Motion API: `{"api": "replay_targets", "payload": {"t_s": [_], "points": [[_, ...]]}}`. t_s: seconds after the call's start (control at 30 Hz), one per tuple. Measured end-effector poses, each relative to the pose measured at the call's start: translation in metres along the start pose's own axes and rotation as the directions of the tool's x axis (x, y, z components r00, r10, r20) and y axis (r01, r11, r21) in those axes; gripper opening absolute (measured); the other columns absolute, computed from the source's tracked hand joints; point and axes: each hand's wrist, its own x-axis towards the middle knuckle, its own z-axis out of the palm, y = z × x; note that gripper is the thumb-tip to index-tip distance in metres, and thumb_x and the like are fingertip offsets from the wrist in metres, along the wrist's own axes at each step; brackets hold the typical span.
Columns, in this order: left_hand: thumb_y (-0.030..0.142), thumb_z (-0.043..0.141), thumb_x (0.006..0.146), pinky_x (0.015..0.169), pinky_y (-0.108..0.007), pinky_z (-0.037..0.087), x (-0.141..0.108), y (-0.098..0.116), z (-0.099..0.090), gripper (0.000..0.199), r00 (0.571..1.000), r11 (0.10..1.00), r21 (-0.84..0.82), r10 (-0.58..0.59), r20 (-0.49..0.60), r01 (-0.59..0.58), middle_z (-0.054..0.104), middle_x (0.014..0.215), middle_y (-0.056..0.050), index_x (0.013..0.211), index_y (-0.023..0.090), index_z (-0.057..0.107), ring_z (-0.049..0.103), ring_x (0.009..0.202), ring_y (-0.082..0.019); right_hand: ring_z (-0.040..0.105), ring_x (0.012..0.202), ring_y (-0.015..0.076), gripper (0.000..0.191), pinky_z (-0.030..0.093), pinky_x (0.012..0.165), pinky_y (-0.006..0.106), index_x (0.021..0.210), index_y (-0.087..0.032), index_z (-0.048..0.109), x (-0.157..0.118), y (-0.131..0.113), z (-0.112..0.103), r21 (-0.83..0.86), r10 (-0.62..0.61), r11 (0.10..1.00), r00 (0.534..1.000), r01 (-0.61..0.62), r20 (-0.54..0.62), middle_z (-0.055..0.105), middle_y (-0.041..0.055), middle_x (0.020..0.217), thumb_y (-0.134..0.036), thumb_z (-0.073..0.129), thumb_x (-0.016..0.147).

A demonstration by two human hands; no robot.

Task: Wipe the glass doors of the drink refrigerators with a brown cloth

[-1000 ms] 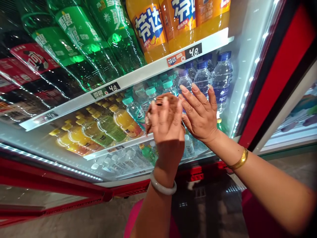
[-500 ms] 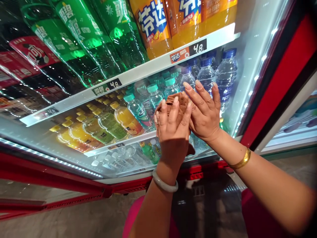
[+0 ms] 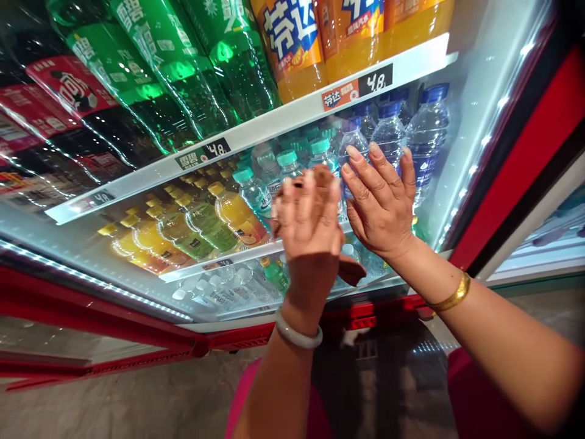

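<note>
A crumpled brown cloth (image 3: 326, 177) lies under my left hand (image 3: 308, 225), against the glass front (image 3: 256, 143) of a drinks cooler. The fingers of that hand are blurred and bent over the cloth, and a loose end of it hangs out below the palm. My right hand (image 3: 384, 204) rests on the glass to the right, fingers spread, with nothing in it. Behind the glass near both hands are bottles with teal caps (image 3: 287, 158) and clear bottles with blue caps (image 3: 427, 131).
Large green bottles (image 3: 178, 67) and orange bottles (image 3: 297, 49) stand on the upper shelf, with yellow juice bottles (image 3: 240, 213) below. The cooler has a red frame (image 3: 512, 146). Grey floor (image 3: 183, 396) shows beneath it.
My left hand and the cloth have shifted left, away from my right hand, so a gap now shows between them. More of the cloth's hanging end is visible. The view has moved slightly.
</note>
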Motion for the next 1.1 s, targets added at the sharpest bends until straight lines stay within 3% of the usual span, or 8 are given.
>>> {"api": "replay_targets", "payload": {"t_s": [0.17, 0.3, 0.4, 0.6, 0.77, 0.87, 1.0, 1.1], "points": [[0.007, 0.057, 0.087, 0.135, -0.059, 0.023, 0.008, -0.025, -0.013, 0.088, 0.985, 0.991, 0.080, -0.096, -0.143, 0.108, 0.025, 0.179, 0.001, 0.167, 0.034, 0.033, 0.015, 0.167, -0.031, 0.041, 0.156, 0.0255, 0.053, 0.026, 0.134, 0.054, 0.154, -0.044, 0.051, -0.001, 0.001, -0.002, 0.009, -0.001, 1.000, 1.000, 0.001, 0.018, 0.053, -0.0096, 0.160, -0.053, 0.029, 0.107], [0.005, 0.056, 0.090, 0.135, -0.058, 0.023, -0.002, 0.001, -0.001, 0.081, 0.996, 0.999, 0.024, -0.047, -0.076, 0.049, 0.029, 0.177, 0.000, 0.165, 0.032, 0.039, 0.017, 0.166, -0.031, 0.040, 0.157, 0.0251, 0.053, 0.023, 0.135, 0.052, 0.154, -0.042, 0.052, -0.001, 0.001, -0.001, -0.001, -0.005, 1.000, 1.000, 0.005, 0.002, 0.052, -0.0087, 0.161, -0.053, 0.029, 0.108], [0.006, 0.059, 0.091, 0.135, -0.059, 0.022, -0.005, 0.001, -0.001, 0.082, 1.000, 1.000, 0.008, 0.029, 0.000, -0.029, 0.030, 0.177, 0.002, 0.164, 0.037, 0.038, 0.020, 0.166, -0.031, 0.038, 0.158, 0.0253, 0.053, 0.022, 0.135, 0.054, 0.154, -0.040, 0.051, -0.001, 0.000, -0.001, -0.022, 0.001, 1.000, 1.000, -0.001, 0.029, 0.050, -0.0083, 0.163, -0.053, 0.028, 0.108], [0.001, 0.055, 0.086, 0.136, -0.062, 0.018, 0.004, -0.034, -0.018, 0.093, 0.966, 0.992, 0.010, -0.117, -0.232, 0.123, 0.013, 0.181, 0.006, 0.168, 0.037, 0.029, 0.008, 0.167, -0.035, 0.037, 0.158, 0.0267, 0.051, 0.022, 0.136, 0.055, 0.156, -0.043, 0.048, -0.003, 0.001, -0.004, 0.025, 0.011, 1.000, 0.998, -0.012, 0.066, 0.049, -0.0099, 0.164, -0.049, 0.035, 0.108], [0.004, 0.058, 0.089, 0.137, -0.057, 0.020, -0.010, -0.005, -0.001, 0.092, 0.998, 1.000, -0.011, 0.000, -0.070, -0.001, 0.007, 0.180, 0.010, 0.168, 0.038, 0.027, 0.010, 0.167, -0.032, 0.037, 0.158, 0.0272, 0.052, 0.019, 0.137, 0.056, 0.158, -0.043, 0.045, -0.004, 0.002, -0.002, 0.040, 0.008, 0.999, 0.999, -0.009, 0.045, 0.047, -0.0104, 0.165, -0.046, 0.040, 0.106], [0.005, 0.061, 0.091, 0.137, -0.053, 0.019, -0.010, -0.006, -0.003, 0.089, 0.998, 0.998, -0.004, 0.060, 0.001, -0.060, 0.000, 0.179, 0.011, 0.167, 0.039, 0.030, 0.008, 0.167, -0.030, 0.037, 0.158, 0.0267, 0.053, 0.014, 0.138, 0.056, 0.159, -0.042, 0.044, -0.005, 0.003, -0.003, 0.048, -0.016, 0.999, 0.999, 0.015, 0.027, 0.044, -0.0093, 0.167, -0.043, 0.042, 0.105], [0.000, 0.056, 0.088, 0.135, -0.062, 0.018, 0.001, -0.035, -0.022, 0.093, 0.986, 0.997, 0.020, -0.077, -0.146, 0.081, 0.000, 0.180, 0.011, 0.167, 0.041, 0.029, 0.005, 0.167, -0.034, 0.035, 0.159, 0.0262, 0.054, 0.010, 0.138, 0.055, 0.158, -0.038, 0.046, -0.005, 0.002, -0.005, 0.012, -0.023, 1.000, 0.999, 0.022, 0.050, 0.043, -0.0065, 0.168, -0.042, 0.045, 0.104], [0.001, 0.057, 0.086, 0.135, -0.065, 0.018, 0.000, -0.034, -0.022, 0.095, 0.977, 0.990, 0.026, -0.136, -0.166, 0.142, 0.005, 0.181, 0.008, 0.168, 0.039, 0.027, 0.010, 0.167, -0.036, 0.035, 0.160, 0.0273, 0.053, 0.010, 0.138, 0.055, 0.157, -0.036, 0.047, -0.005, 0.001, -0.005, 0.013, -0.014, 1.000, 0.998, 0.013, 0.057, 0.044, -0.0048, 0.167, -0.041, 0.046, 0.104]]}}
